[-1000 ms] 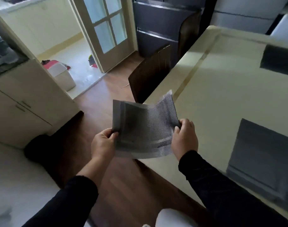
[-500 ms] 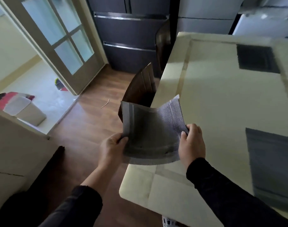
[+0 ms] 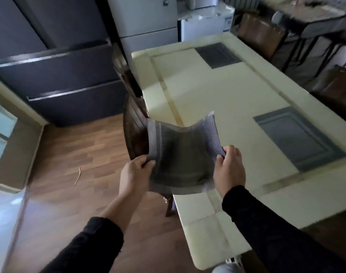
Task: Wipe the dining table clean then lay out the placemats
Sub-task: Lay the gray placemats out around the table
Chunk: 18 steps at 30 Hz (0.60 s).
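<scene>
The left hand (image 3: 135,175) and right hand (image 3: 230,169) each pinch a side of the sagging grey placemat (image 3: 181,157), held over the near left edge of the dining table (image 3: 217,99), so it may land crooked or overhang.

Grey woven placemat (image 3: 180,154) sagging above cream table (image 3: 217,99) edge; two placemats (image 3: 300,137) (image 3: 217,55) laid flat.
</scene>
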### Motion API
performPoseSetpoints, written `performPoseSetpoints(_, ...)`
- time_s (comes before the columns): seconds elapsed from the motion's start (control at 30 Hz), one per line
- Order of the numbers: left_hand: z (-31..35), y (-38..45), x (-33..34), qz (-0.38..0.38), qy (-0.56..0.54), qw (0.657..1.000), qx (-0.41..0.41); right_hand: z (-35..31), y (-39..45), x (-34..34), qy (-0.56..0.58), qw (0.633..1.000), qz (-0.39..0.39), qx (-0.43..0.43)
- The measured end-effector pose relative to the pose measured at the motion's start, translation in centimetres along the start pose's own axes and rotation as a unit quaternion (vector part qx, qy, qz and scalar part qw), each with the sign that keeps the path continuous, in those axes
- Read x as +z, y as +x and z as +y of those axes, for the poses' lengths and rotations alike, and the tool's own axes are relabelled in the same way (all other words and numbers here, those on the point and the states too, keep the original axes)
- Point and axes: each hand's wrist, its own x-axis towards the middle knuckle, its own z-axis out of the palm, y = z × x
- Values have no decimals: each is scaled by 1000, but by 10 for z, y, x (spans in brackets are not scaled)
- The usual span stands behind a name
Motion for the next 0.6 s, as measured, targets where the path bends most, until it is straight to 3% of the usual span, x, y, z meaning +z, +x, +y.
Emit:
performPoseSetpoints(0.2, 9, 18, -11, -48, -3, 997, 54, -18, -24, -14, -29, 997, 46, 59)
performPoseSetpoints(0.6, 23, 62, -8, -92, -7, 991, 99, -35, -3, -3, -38, 992, 88, 78)
